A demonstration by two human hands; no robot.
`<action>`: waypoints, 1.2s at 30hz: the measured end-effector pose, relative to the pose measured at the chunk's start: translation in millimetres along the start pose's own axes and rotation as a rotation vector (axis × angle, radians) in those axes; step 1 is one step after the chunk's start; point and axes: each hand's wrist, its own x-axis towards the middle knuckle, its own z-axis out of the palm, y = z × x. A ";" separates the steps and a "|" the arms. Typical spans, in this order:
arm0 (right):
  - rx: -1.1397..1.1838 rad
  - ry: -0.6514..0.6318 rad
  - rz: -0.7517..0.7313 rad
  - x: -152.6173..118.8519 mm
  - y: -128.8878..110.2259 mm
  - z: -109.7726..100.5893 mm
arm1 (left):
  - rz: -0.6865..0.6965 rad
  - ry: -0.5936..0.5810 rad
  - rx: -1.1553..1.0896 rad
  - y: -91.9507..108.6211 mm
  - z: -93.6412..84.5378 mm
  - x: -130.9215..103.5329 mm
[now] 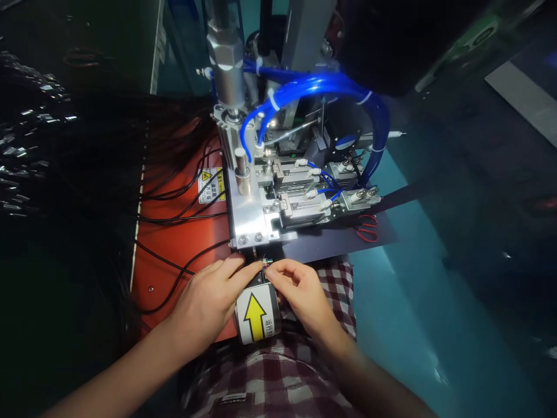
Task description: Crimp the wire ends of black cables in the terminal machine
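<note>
Thin coloured wires (pixel 267 262) show between my fingertips, at the front end of a metal machine (pixel 248 217). My right hand (pixel 304 290) pinches at these wires with thumb and index finger. From the other side my left hand (pixel 209 299) reaches in, its index fingertip close to the wires; its thumb and whatever it grips are hidden. A black cable (pixel 172 264) runs across the red surface and goes out of sight at my left hand. Just below the fingertips is a black and metal block with a white label bearing a yellow arrow (pixel 256 318).
Several black cables (pixel 183 217) cross the red base plate (pixel 174 244) on the left. Blue air hoses (pixel 322 84) arch over pneumatic cylinders (pixel 300 206). Red-handled scissors (pixel 368 228) lie right of the machine on a dark plate. A checked cloth (pixel 278 377) covers my lap.
</note>
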 end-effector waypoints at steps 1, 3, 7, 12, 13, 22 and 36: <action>-0.056 0.037 -0.028 -1.8 -2.8 2.1 | 0.002 0.003 -0.006 -0.2 -0.1 0.0; -0.246 0.139 -0.162 -3.2 -8.7 4.2 | 0.007 0.010 -0.020 -0.8 -0.5 0.4; -0.428 0.217 -0.318 5.0 -11.6 -1.4 | 0.018 0.025 -0.035 -1.7 -1.1 2.0; -0.023 0.010 -0.041 23.0 0.4 -13.5 | 0.018 0.030 -0.029 -2.2 -0.4 1.7; -0.010 0.033 -0.052 24.4 1.5 -13.9 | 0.017 0.028 -0.032 -2.2 -0.2 1.3; 0.007 0.129 -0.184 23.9 -5.2 9.3 | 0.005 0.022 -0.039 -1.9 -0.7 0.6; 0.072 0.105 -0.121 21.5 4.6 5.7 | 0.001 0.031 -0.058 -2.0 -0.4 2.1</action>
